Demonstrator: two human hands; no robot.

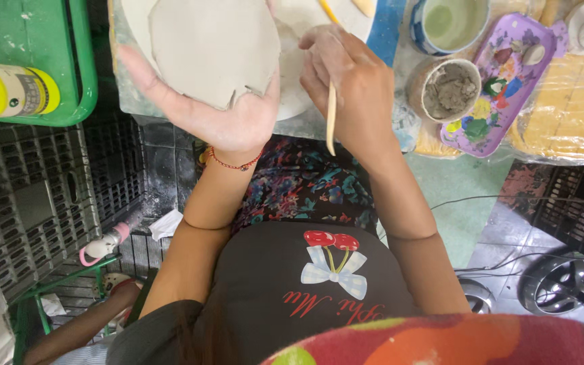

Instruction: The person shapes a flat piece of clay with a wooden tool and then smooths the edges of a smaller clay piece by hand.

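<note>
My left hand (228,111) lies palm up with the fingers spread, and one flat slab of grey clay (214,47) rests across the palm and fingers, its ragged, notched edge toward my wrist. The slab is roughly round, so it has no clear long axis; its far edge runs out of the top of the view. My right hand (349,88) sits just beside it on the right, fingers pressed together and pinching one thin wooden modelling stick (331,115). The stick stands nearly upright in the view, its free end pointing back toward my body, its upper end hidden inside my grip, so I cannot tell whether it touches the clay. The slab lies to the left of that hand, and the right hand is the nearer one to its right edge.

Counted: one slab, one stick, one red thread bracelet (234,162) on my left wrist. To the right stand one round tub of grey clay slip (449,89), one purple paint palette (501,81) and one blue-rimmed cup (451,23). At far left, one yellow bottle (11,91) lies in a green tray (79,74)
</note>
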